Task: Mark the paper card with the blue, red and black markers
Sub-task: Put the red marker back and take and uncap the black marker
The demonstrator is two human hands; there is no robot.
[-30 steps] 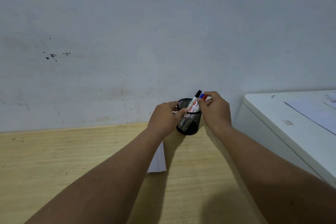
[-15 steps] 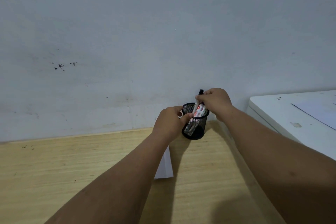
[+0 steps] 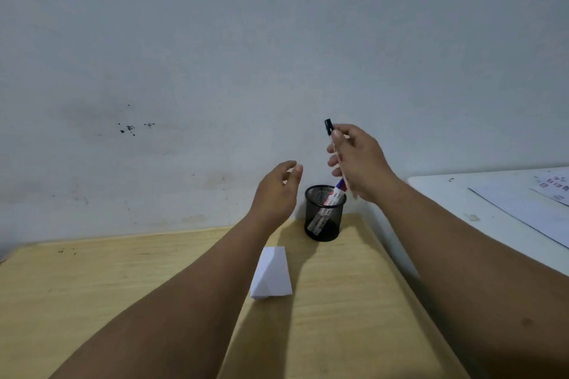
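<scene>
A black mesh pen cup (image 3: 323,221) stands on the wooden table by the wall. A blue-capped marker (image 3: 338,188) leans inside it, with a second marker beside it. My right hand (image 3: 358,160) is raised above the cup, shut on the black marker (image 3: 328,127), whose black cap sticks up past my fingers. My left hand (image 3: 278,191) hovers left of the cup, fingers apart, holding nothing. The white folded paper card (image 3: 272,275) lies on the table in front of the cup, partly hidden by my left forearm.
The wooden table (image 3: 92,286) meets a grey wall at the back. A white surface (image 3: 492,212) with paper sheets (image 3: 532,209) stands higher at the right, close to the cup.
My right hand has lifted the black marker up out of the cup. My left hand has let go of the cup and risen, opening.
</scene>
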